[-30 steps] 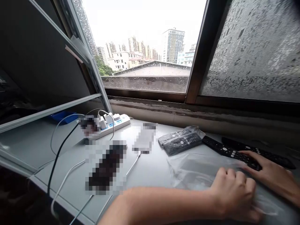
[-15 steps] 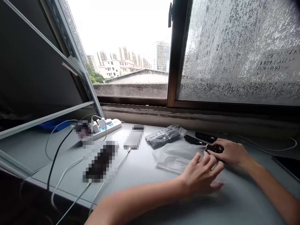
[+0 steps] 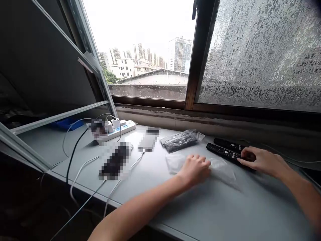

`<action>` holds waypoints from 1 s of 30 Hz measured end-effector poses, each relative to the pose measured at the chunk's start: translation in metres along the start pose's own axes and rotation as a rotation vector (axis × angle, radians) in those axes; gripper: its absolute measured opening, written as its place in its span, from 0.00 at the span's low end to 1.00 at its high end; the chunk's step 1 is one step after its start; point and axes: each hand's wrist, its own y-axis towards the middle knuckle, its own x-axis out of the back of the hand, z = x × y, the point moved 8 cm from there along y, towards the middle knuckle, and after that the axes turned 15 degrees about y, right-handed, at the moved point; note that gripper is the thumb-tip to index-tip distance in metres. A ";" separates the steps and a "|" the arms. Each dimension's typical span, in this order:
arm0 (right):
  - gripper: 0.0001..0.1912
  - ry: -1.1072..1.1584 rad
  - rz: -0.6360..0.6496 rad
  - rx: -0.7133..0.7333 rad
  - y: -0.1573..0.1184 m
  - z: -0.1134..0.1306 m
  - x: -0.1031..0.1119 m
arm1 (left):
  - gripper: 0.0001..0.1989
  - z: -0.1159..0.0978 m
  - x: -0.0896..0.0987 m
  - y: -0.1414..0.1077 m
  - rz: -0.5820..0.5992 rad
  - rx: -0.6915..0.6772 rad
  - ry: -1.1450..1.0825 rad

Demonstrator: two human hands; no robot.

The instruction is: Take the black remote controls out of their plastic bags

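Note:
My left hand (image 3: pixel 197 169) is over a clear plastic bag (image 3: pixel 222 170) on the table, its fingers curled down onto the film, which spreads out on both sides. My right hand (image 3: pixel 263 160) has thumb and fingers closed around the near end of a black remote control (image 3: pixel 223 152) with white-marked buttons. A second black remote control (image 3: pixel 229 144) lies just behind it, nearly parallel, its near end partly covered by my fingers. Behind the bag sits a dark remote-like bundle in clear wrapping (image 3: pixel 180 140).
A white power strip (image 3: pixel 120 130) with plugs and cables stands at the back left. Two blurred phone-like devices (image 3: pixel 115 160) with charging cables lie left of the bag. A metal frame (image 3: pixel 60 117) slants over the left side, and a window ledge (image 3: pixel 163 115) bounds the back.
My left hand has moved left onto the middle of the plastic bag, its fingers now curled. The right hand and the remote stay together, the two remotes now lying side by side. The view has shifted.

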 end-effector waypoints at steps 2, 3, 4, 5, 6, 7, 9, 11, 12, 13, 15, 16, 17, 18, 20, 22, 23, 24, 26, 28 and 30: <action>0.16 -0.093 0.039 -0.042 0.003 0.015 0.001 | 0.11 -0.005 0.002 0.000 -0.002 -0.075 0.012; 0.15 -0.115 -0.011 -0.032 0.005 0.028 0.005 | 0.12 -0.007 0.002 0.000 -0.011 -0.108 0.017; 0.15 -0.119 -0.041 0.004 0.005 0.045 0.005 | 0.12 -0.008 0.003 0.000 -0.023 -0.135 0.017; 0.15 -0.106 -0.059 0.052 0.005 0.064 0.003 | 0.11 -0.008 0.003 -0.001 -0.032 -0.153 0.006; 0.15 -0.073 -0.052 0.115 0.003 0.083 -0.002 | 0.10 -0.007 0.003 -0.001 -0.037 -0.164 -0.021; 0.14 -0.028 0.001 0.196 0.000 0.102 -0.012 | 0.10 -0.005 0.002 -0.001 -0.034 -0.169 -0.066; 0.12 0.057 0.145 0.332 -0.009 0.131 -0.033 | 0.12 0.001 0.000 -0.001 -0.008 -0.172 -0.188; 0.12 0.104 0.225 0.351 -0.015 0.141 -0.047 | 0.14 0.007 -0.003 -0.001 0.029 -0.165 -0.293; 0.12 0.115 0.236 0.347 -0.017 0.141 -0.051 | 0.13 0.011 -0.004 0.000 0.041 -0.159 -0.324; 0.12 0.117 0.236 0.339 -0.018 0.140 -0.052 | 0.12 0.013 -0.006 0.000 0.046 -0.157 -0.341; 0.12 0.100 0.237 0.326 -0.019 0.137 -0.053 | 0.10 0.016 -0.007 0.001 0.032 -0.175 -0.348; 0.11 0.090 0.252 0.322 -0.019 0.137 -0.054 | 0.10 0.016 -0.008 0.002 0.017 -0.190 -0.349; 0.11 0.083 0.282 0.318 -0.020 0.137 -0.055 | 0.11 0.017 -0.009 0.002 0.002 -0.201 -0.351; 0.11 0.082 0.320 0.312 -0.020 0.138 -0.058 | 0.12 0.018 -0.010 0.003 -0.008 -0.205 -0.354; 0.12 0.096 0.392 0.292 -0.023 0.141 -0.062 | 0.14 0.023 -0.016 0.005 -0.008 -0.188 -0.358; 0.13 0.115 0.435 0.255 -0.024 0.143 -0.064 | 0.17 0.028 -0.022 0.006 0.009 -0.163 -0.356; 0.14 0.122 0.445 0.231 -0.024 0.143 -0.065 | 0.18 0.030 -0.025 0.007 0.016 -0.152 -0.354; 0.15 0.131 0.453 0.208 -0.023 0.143 -0.065 | 0.19 0.032 -0.027 0.007 0.019 -0.142 -0.354; 0.16 0.155 0.474 0.174 -0.023 0.142 -0.065 | 0.20 0.036 -0.029 0.008 0.012 -0.123 -0.351; 0.17 0.172 0.490 0.159 -0.023 0.141 -0.064 | 0.21 0.041 -0.028 0.007 -0.007 -0.109 -0.345; 0.16 0.170 0.488 0.168 -0.023 0.142 -0.063 | 0.21 0.047 -0.024 0.007 -0.038 -0.085 -0.333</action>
